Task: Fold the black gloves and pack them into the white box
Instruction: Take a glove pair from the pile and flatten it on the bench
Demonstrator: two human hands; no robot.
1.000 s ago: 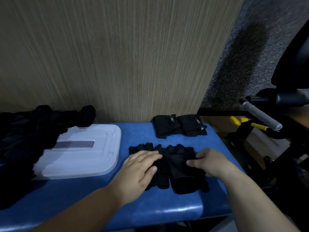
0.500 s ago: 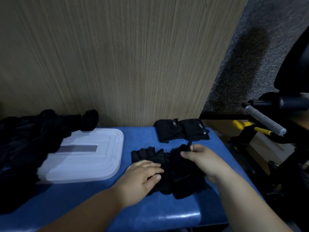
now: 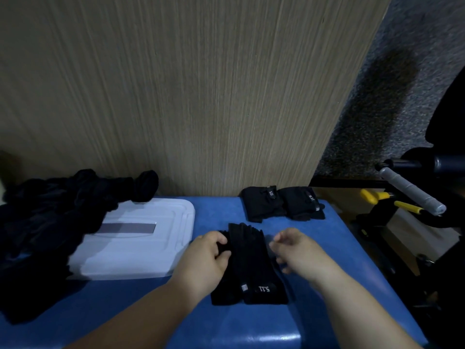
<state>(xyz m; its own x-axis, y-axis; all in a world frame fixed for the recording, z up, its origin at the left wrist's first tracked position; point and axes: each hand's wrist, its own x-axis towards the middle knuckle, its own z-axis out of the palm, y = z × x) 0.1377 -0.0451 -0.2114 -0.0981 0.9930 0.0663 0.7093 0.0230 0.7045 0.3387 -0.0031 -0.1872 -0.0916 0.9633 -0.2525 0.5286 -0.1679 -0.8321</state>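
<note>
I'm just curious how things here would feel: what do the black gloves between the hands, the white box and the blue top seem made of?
The black gloves: soft matte fabric, probably; they fold limply and carry a sewn label. The white box: likely plastic, smooth, with moulded ridges. The blue top: perhaps padded vinyl; its rounded front edge shines.

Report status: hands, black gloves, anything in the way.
Left hand grips folded black fabric gloves. Right hand empty beside them. White plastic box closed, black cloth pile overlapping left edge.
</note>
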